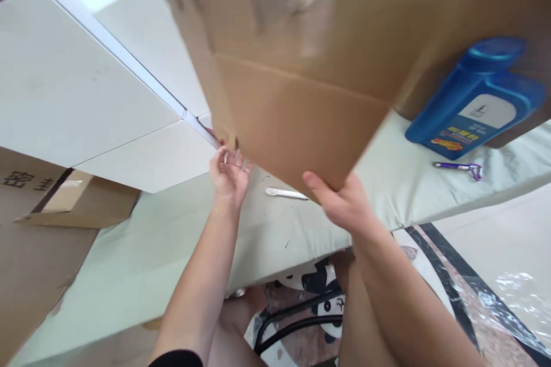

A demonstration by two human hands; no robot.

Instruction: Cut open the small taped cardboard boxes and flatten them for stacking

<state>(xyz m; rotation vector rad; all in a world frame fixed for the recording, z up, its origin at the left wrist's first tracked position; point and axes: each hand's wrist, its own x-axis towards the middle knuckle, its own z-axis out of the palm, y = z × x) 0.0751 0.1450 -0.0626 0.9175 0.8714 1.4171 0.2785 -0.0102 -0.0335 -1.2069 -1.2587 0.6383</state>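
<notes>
A brown cardboard box (pixel 297 109), slightly blurred, is tilted up above the table in front of me. Its face has a crease across it, and its top edge looks rough. My right hand (pixel 346 200) grips the lower right edge, thumb on the near face and the other fingers hidden behind. Just below the lower left corner is my left hand (pixel 230 175), palm turned up, its fingers loosely bent and apart; whether they touch the cardboard I cannot tell. A white utility knife (pixel 286 193) lies on the table between my hands, partly covered by the box.
On the right stand a blue bottle (pixel 477 100) and, before it, a purple-handled peeler (pixel 458 167). White boxes (pixel 107 86) fill the left back. An open cardboard carton (pixel 107 200) sits at the left. A pale cloth (pixel 185 229) covers the table.
</notes>
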